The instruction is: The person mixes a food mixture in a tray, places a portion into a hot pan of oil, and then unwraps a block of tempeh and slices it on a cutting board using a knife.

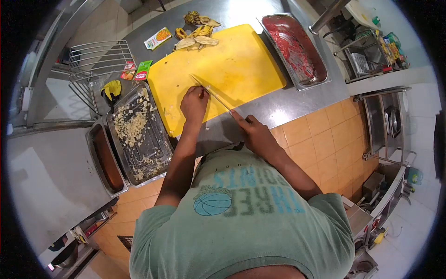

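My right hand grips a kitchen knife by its handle, the blade slanting up and left over the yellow cutting board. My left hand rests on the board beside the blade with its fingers curled together; whatever they hold, if anything, is too small to name. A few tiny pale bits lie close to the blade. Along the board's far edge are yellow-brown peels, which look like plantain or banana. To the left, a metal tray carries small pale chopped pieces.
A deep steel pan smeared with red stands right of the board. Another pan with reddish-brown contents sits at the far left. Seasoning packets, a green packet, a wire rack and a yellow-and-black item lie around the board.
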### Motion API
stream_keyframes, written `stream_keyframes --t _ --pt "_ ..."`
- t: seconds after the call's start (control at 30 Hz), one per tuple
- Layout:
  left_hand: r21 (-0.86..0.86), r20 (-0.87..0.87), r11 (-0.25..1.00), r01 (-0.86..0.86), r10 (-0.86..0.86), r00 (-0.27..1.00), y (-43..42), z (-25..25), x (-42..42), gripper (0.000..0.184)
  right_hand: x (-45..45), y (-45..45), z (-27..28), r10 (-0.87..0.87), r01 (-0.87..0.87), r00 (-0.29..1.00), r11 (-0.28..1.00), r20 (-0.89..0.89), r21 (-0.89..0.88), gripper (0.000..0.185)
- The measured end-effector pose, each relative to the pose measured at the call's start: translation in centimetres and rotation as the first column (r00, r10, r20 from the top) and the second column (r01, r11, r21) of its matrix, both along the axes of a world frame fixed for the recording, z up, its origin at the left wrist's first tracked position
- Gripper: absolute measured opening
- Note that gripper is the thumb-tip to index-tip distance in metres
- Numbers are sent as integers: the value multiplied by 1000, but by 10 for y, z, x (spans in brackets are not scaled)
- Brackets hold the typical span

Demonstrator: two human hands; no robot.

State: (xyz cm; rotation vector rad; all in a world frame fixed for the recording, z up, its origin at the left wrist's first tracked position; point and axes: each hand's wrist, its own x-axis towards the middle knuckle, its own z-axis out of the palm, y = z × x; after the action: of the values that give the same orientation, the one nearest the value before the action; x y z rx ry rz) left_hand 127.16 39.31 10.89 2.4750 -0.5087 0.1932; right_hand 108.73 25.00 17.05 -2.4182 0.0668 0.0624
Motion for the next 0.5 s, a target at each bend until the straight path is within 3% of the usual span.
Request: stream_keyframes --t 0.17,0.47,0.5 --pt "-38 10 999 -9 9 1000 -1 -2 0 14 -2 5 -4 -39 47 993 996 -112 74 74" --pt "-66 26 997 34 -32 999 2 2 -1 12 33 6 -36 -13 -17 976 990 216 137 69" --pt "-62 15 998 28 -27 1000 2 2 -1 13 34 5 -33 -11 -17 981 990 193 139 68"
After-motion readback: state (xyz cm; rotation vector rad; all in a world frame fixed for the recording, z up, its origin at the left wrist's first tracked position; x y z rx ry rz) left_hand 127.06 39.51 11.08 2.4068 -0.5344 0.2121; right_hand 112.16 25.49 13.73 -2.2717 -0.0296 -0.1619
